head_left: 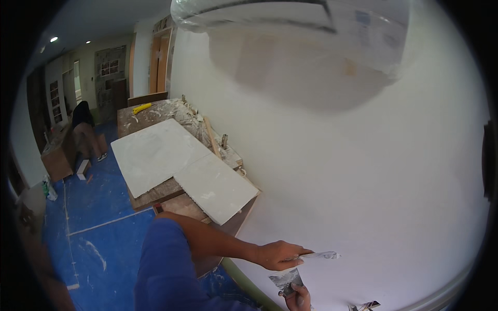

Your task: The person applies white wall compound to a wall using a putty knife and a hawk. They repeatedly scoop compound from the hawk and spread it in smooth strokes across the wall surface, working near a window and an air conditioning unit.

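Observation:
My left arm, in a blue sleeve, reaches across the lower middle. My left hand (pixel 280 255) is closed around a putty knife (pixel 324 255), whose thin metal blade points right along the white wall. Just below it, my right hand (pixel 298 298) is partly cut off by the lower edge. Its fingers grip a second putty knife (pixel 285 281) with a wide grey blade that flares up toward my left hand. Both handles are mostly covered by my fingers.
Left of the wall stands a brown worktable (pixel 155 193) bearing white boards (pixel 155 153), a wooden strip (pixel 211 136) and a yellow utility knife (pixel 141 108). Blue sheeting (pixel 111 207) covers the floor. A plastic-wrapped unit (pixel 290 23) hangs overhead. Another person (pixel 84 124) bends over a cabinet (pixel 58 158).

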Demonstrator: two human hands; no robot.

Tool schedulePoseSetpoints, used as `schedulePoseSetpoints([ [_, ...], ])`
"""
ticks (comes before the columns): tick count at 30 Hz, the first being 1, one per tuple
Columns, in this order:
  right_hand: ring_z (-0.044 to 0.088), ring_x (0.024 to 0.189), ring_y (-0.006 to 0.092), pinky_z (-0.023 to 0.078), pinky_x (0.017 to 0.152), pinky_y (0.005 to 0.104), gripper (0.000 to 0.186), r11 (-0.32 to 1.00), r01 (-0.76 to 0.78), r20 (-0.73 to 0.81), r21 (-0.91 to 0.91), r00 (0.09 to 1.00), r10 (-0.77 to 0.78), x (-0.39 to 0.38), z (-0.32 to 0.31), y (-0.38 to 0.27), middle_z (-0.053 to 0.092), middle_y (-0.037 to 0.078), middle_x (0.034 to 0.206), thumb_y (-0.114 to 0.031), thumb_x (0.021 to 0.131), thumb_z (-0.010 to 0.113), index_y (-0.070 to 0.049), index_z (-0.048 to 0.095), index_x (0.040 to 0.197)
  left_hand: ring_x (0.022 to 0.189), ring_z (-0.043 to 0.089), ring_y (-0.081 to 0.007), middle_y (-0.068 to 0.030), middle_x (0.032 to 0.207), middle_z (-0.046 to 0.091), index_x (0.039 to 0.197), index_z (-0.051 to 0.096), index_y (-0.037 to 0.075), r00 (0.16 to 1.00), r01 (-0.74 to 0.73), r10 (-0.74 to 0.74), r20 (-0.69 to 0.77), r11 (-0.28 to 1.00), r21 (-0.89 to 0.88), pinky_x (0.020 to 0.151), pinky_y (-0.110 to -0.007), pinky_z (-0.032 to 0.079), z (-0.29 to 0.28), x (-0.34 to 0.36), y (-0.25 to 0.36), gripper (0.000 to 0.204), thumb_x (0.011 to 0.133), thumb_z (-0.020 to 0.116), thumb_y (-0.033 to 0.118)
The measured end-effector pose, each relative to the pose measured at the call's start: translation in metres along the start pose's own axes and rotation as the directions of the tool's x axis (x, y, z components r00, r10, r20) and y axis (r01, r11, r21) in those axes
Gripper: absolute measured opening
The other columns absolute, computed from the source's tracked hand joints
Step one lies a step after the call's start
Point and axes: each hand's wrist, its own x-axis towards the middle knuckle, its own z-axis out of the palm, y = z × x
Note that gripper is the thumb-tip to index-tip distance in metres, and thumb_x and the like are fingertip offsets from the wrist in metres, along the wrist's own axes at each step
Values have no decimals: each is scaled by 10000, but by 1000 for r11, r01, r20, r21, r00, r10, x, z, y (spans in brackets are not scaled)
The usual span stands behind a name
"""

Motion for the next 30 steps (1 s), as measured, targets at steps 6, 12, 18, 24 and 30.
schedulePoseSetpoints([
  [6,629,986,248,543,798,446,381,998,-29,54,57,998,26,19,-23,15,660,73,1070,-231,868,680,-30,613,1185,754,672,-326,-192,1145,677,1454,515,-28,997,67,-67,49,998,-3,693,-410,527,-1,1,1,475,1036,541,198],
  [12,590,1133,269,533,868,487,598,909,173,52,-378,985,-166,17,-23,6,597,132,1316,-238,848,725,-20,539,1373,913,684,-382,-218,1079,683,1441,519,-8,992,125,-124,20,990,-58,805,-425,542,-4,1,3,467,1036,530,223],
  [18,729,931,302,643,616,427,507,960,242,52,143,967,-251,-5,26,-55,691,155,1189,-67,889,646,7,518,1373,1040,680,-397,-243,1152,675,1409,539,8,988,149,-153,-29,981,-123,897,-422,536,1,8,-4,423,1050,527,231],
  [24,724,901,289,624,618,421,545,926,349,14,145,935,-355,-16,39,-88,698,165,1126,-147,864,708,46,534,1342,1035,665,-397,-237,1161,652,1347,569,-8,984,138,-141,-114,990,-30,884,-423,525,-4,7,-11,363,1063,517,213],
  [30,724,887,267,592,587,371,495,901,383,-69,203,924,-377,-35,70,-111,702,173,1136,-202,937,658,73,542,1332,902,665,-382,-240,1048,632,1314,553,-41,936,328,-332,-120,943,-52,830,-408,527,-13,9,4,359,1061,544,214],
])
